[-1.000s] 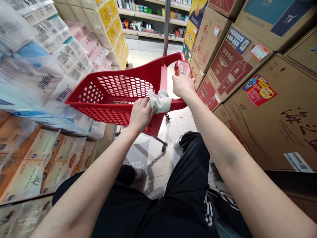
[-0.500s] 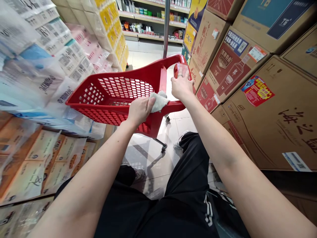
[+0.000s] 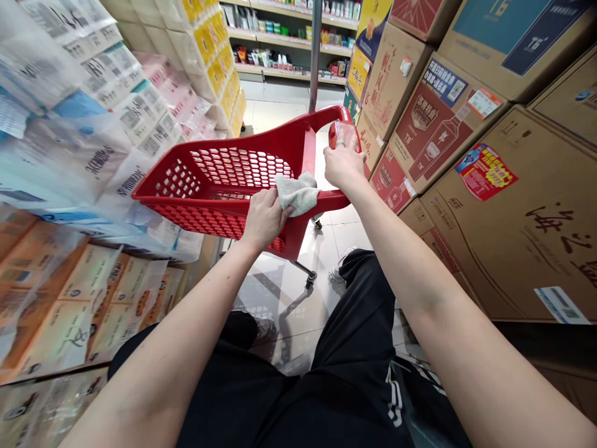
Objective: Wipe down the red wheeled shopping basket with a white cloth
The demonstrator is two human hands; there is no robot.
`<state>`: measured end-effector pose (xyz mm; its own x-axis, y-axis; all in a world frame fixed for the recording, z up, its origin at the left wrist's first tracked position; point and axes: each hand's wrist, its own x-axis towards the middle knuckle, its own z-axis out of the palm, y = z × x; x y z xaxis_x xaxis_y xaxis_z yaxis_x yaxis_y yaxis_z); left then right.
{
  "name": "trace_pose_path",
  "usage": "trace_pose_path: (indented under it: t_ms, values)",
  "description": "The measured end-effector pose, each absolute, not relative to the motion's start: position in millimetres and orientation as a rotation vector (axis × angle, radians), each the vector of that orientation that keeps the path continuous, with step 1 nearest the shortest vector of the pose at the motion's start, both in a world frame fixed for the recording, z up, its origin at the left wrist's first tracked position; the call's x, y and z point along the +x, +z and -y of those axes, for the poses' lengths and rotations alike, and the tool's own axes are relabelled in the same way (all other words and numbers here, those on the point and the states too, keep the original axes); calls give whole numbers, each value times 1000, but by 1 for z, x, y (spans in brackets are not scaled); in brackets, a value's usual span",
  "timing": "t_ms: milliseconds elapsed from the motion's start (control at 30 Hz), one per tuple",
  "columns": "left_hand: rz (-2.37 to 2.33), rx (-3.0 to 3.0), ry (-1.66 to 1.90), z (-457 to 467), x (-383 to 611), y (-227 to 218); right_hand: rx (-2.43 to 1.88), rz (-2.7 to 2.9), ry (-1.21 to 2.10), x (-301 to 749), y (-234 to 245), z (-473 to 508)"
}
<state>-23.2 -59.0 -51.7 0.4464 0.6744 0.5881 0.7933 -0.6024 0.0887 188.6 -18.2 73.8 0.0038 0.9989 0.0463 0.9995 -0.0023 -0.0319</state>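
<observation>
A red plastic shopping cart [image 3: 186, 208] with mesh-like holes in its sides stands in front of me. My left hand [image 3: 263, 218] is closed on a pale grey cloth [image 3: 298, 191], pressing it against the near rim of the basket close to the handle end. Part of the cloth drapes over the rim. My right hand [image 3: 345, 165] is wrapped around the cart's handle [image 3: 336, 113], its fingertips over a red, glossy middle section. The palm side of both hands is hidden.
Stacked cardboard cartons [image 3: 517, 205] line the right side. Wrapped paper packs [image 3: 107, 124] and orange-and-cream packs [image 3: 88, 298] are piled on the left. A metal pole [image 3: 315, 56] rises beyond the cart, before shelves of small goods [image 3: 289, 37]. A caster [image 3: 311, 279] rests on the tiled floor.
My left hand has slid slightly lower along the rim, and more of the cloth now shows spread over it. The right hand keeps its grip on the handle.
</observation>
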Motion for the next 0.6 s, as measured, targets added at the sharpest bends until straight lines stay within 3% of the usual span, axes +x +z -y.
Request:
trace_pose_path:
  t_ms: [267, 600]
  values:
    - [1239, -2584, -932, 48, -20, -34, -2178, 2185, -22, 191, 69, 12]
    - [1202, -2520, -1012, 51, -29, -57, -2196, 2173, 27, 191, 70, 9]
